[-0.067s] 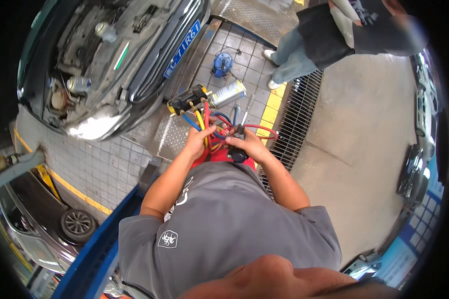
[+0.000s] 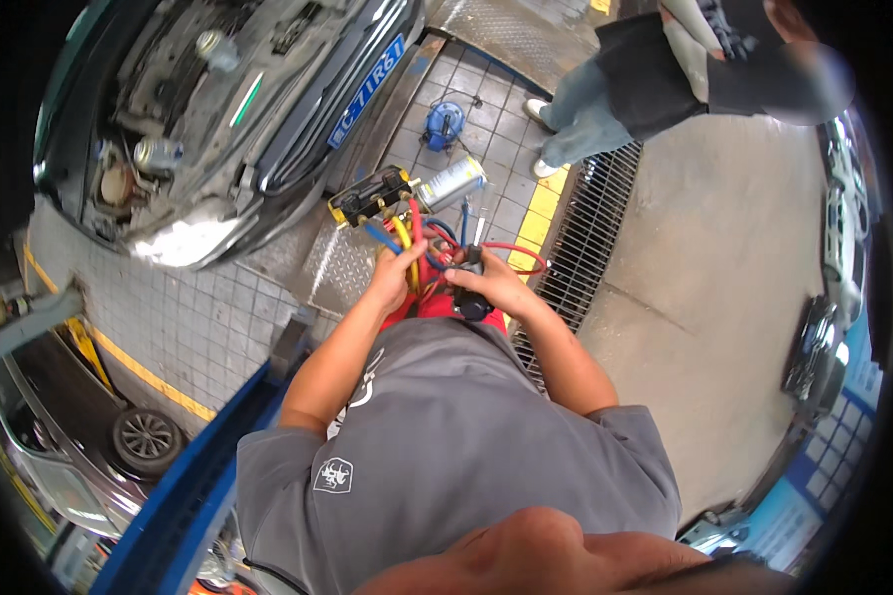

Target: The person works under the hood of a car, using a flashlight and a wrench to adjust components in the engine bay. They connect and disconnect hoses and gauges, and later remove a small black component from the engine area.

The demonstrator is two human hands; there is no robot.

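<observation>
My left hand [image 2: 395,276] is closed round the red, yellow and blue hoses [image 2: 403,234] just below a manifold gauge set [image 2: 372,196]. The gauge set has a black body with yellow ends and brass fittings. In my right hand [image 2: 493,284] is a black tool [image 2: 473,266], with a slim silver shaft [image 2: 480,227] rising beside it. Whether the shaft belongs to the tool I cannot tell. Loops of red and blue hose crowd between both hands. A silver-white can [image 2: 451,185] with a yellow rim lies tilted beside the gauge set.
At the left stands a car [image 2: 298,129] with its engine bay exposed; two clear containers rest inside. A blue round device [image 2: 445,125] sits on the tiled floor. Another person [image 2: 645,79] stands at the upper right. A floor grate [image 2: 590,228] runs along my right, beside a yellow strip.
The silver shaft and the black tool have shifted slightly left, and less of the shaft shows. The whole view has moved a little. Both hands keep their hold.
</observation>
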